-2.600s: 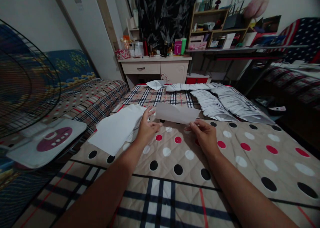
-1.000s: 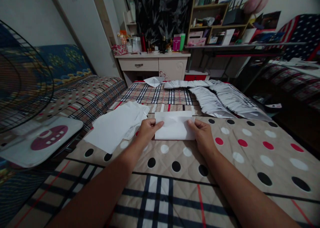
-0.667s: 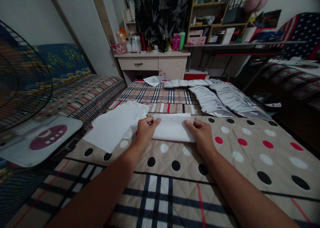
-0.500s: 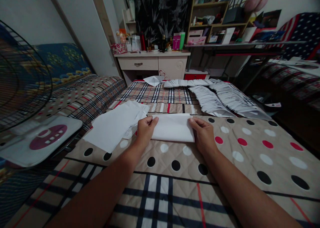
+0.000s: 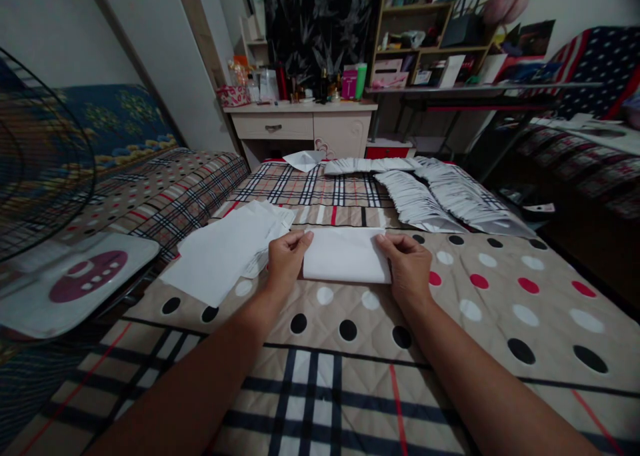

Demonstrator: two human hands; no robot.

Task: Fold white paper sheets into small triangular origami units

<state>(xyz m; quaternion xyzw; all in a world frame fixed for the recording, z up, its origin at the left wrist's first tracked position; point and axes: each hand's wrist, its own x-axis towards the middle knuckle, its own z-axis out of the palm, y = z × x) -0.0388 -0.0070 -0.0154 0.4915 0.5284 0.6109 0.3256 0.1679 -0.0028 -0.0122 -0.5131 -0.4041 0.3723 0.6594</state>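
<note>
A folded sheet of white paper (image 5: 346, 257) is held low over the patterned bed cover, its fold along the near edge. My left hand (image 5: 289, 257) pinches its left end, thumb on top and fingers curled behind. At the right end my right hand (image 5: 409, 264) grips the same paper between thumb and fingers. Left of my left hand lies a loose pile of flat white sheets (image 5: 215, 253), some showing print. Rows of folded white papers (image 5: 417, 201) overlap one another on the far right of the bed.
A bent white sheet (image 5: 303, 160) and another row of folded papers (image 5: 367, 166) lie at the bed's far edge. On the left stand a wire-caged fan (image 5: 45, 156) and a white surface with a purple print (image 5: 87, 276). Beyond the bed is a white dresser (image 5: 295, 124) with bottles on top.
The whole view has shifted slightly. Both hands keep hold of the folded paper, and its near fold looks a little flatter and straighter. The piles have not changed.
</note>
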